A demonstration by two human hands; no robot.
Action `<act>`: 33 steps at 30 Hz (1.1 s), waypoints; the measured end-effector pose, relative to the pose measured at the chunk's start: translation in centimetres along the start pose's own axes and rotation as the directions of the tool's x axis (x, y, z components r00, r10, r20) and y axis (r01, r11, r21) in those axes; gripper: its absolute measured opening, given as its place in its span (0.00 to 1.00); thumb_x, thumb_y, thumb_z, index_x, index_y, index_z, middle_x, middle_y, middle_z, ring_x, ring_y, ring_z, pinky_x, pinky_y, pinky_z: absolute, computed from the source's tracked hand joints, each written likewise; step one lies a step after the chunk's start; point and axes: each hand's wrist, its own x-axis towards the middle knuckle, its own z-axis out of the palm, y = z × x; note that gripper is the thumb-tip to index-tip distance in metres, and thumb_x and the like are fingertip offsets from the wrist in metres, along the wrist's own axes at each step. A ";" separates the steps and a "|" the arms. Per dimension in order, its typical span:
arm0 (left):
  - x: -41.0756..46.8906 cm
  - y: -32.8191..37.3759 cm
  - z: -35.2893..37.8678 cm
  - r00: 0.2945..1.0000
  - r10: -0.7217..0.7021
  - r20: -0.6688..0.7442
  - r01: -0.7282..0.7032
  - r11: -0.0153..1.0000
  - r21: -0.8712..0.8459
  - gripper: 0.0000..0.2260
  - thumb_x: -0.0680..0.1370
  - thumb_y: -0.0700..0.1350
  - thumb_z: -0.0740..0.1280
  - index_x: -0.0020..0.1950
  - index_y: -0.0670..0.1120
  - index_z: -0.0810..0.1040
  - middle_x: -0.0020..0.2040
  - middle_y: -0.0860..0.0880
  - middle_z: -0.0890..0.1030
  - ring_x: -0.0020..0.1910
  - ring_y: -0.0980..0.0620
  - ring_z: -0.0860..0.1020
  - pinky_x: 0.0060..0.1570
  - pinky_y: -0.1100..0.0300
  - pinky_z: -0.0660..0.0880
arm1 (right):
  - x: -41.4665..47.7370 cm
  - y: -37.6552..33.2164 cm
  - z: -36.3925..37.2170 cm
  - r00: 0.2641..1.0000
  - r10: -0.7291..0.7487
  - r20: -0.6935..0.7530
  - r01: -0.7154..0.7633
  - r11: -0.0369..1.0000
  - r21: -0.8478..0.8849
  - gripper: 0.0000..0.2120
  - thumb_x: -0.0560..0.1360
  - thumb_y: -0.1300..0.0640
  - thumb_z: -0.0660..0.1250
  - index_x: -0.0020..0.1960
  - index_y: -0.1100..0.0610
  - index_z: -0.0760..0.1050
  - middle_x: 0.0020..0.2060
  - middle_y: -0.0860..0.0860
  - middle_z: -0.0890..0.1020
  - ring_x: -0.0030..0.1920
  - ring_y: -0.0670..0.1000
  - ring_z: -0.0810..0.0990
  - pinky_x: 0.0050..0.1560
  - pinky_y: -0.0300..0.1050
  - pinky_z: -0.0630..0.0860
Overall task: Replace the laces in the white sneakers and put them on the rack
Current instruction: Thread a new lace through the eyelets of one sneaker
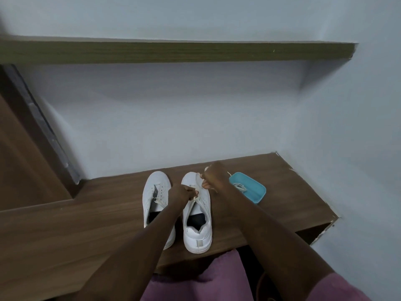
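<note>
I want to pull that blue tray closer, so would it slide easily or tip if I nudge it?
The tray looks like thin plastic holding only a lace, so probably light. It sits flat and low on the smooth wooden shelf, so it would likely slide rather than tip.

Two white sneakers (178,209) on wooden ledge (86,231), both hands pinching lace (198,185)

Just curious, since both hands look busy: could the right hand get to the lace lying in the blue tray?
Probably yes. The blue tray sits just beside the right hand, nothing between, its lace uncovered. But that hand pinches the sneaker's lace and must let go first.
</note>
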 end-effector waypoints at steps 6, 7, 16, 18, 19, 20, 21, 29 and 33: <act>0.0 0.1 -0.3 0.993 0.083 0.082 -0.094 0.986 0.141 0.10 0.74 0.39 0.71 0.54 0.39 0.83 0.49 0.42 0.84 0.42 0.56 0.80 0.38 0.71 0.69 | 0.6 -2.0 1.1 0.991 -0.098 -0.094 0.078 0.977 -0.200 0.16 0.74 0.65 0.65 0.30 0.59 0.65 0.37 0.58 0.83 0.39 0.54 0.83 0.28 0.36 0.70; 0.1 0.1 -0.5 0.990 0.100 0.096 -0.114 0.981 0.155 0.10 0.74 0.39 0.71 0.54 0.39 0.83 0.51 0.42 0.84 0.49 0.52 0.81 0.40 0.71 0.69 | 0.6 -2.5 1.2 0.989 -0.122 -0.086 0.098 0.964 -0.247 0.17 0.73 0.66 0.66 0.30 0.59 0.63 0.37 0.57 0.82 0.39 0.53 0.81 0.26 0.35 0.67; 0.8 -0.8 -0.2 0.995 0.075 0.069 -0.074 0.997 -0.013 0.06 0.74 0.42 0.72 0.43 0.39 0.84 0.35 0.44 0.79 0.36 0.53 0.74 0.42 0.61 0.69 | 2.9 -2.1 3.2 0.979 -0.187 0.084 0.202 0.950 -0.238 0.13 0.73 0.61 0.69 0.32 0.62 0.69 0.28 0.53 0.75 0.35 0.52 0.77 0.33 0.39 0.72; 0.7 -0.9 0.0 0.998 0.047 0.051 -0.044 0.998 -0.053 0.05 0.73 0.40 0.72 0.39 0.40 0.84 0.31 0.46 0.78 0.37 0.51 0.74 0.43 0.57 0.68 | 2.7 -0.9 3.1 0.960 -0.214 0.180 0.232 0.969 -0.084 0.11 0.74 0.57 0.69 0.41 0.66 0.77 0.30 0.54 0.77 0.34 0.53 0.78 0.40 0.44 0.75; 0.7 -0.9 0.0 0.999 0.032 0.043 -0.030 0.998 -0.063 0.05 0.73 0.39 0.71 0.38 0.40 0.84 0.30 0.48 0.78 0.37 0.51 0.74 0.43 0.57 0.68 | 2.7 -0.2 2.9 0.949 -0.236 0.209 0.251 0.967 -0.050 0.13 0.73 0.54 0.69 0.44 0.65 0.78 0.32 0.54 0.78 0.35 0.53 0.79 0.41 0.45 0.74; 0.8 -1.0 0.1 0.999 0.020 0.042 -0.017 0.997 -0.071 0.06 0.73 0.38 0.71 0.35 0.41 0.83 0.28 0.50 0.78 0.35 0.51 0.73 0.42 0.57 0.68 | 2.6 0.7 2.8 0.940 -0.243 0.240 0.262 0.964 -0.051 0.13 0.73 0.52 0.69 0.43 0.63 0.78 0.34 0.53 0.80 0.37 0.53 0.81 0.42 0.44 0.74; 0.9 -1.0 0.1 0.999 0.009 0.042 -0.005 0.997 -0.075 0.09 0.73 0.37 0.70 0.32 0.42 0.81 0.26 0.51 0.76 0.33 0.52 0.72 0.40 0.56 0.67 | 2.6 1.6 2.6 0.930 -0.255 0.265 0.278 0.959 -0.054 0.12 0.73 0.51 0.69 0.41 0.60 0.78 0.35 0.52 0.81 0.39 0.51 0.81 0.44 0.44 0.75; 1.0 -1.2 0.3 0.999 -0.007 0.042 0.015 0.982 -0.191 0.10 0.72 0.32 0.67 0.35 0.46 0.77 0.30 0.52 0.78 0.33 0.54 0.73 0.36 0.63 0.69 | 1.4 5.2 2.0 0.918 -0.287 0.273 0.282 0.958 0.059 0.13 0.71 0.71 0.67 0.35 0.55 0.72 0.32 0.51 0.80 0.36 0.47 0.80 0.46 0.46 0.77; 1.1 -1.6 -0.2 0.995 -0.070 0.068 0.087 0.953 -0.289 0.14 0.71 0.40 0.73 0.49 0.44 0.70 0.42 0.45 0.76 0.38 0.52 0.74 0.38 0.60 0.71 | 1.3 5.7 2.2 0.929 -0.300 0.216 0.280 0.953 0.117 0.12 0.67 0.73 0.69 0.33 0.58 0.75 0.34 0.60 0.80 0.36 0.55 0.77 0.39 0.44 0.73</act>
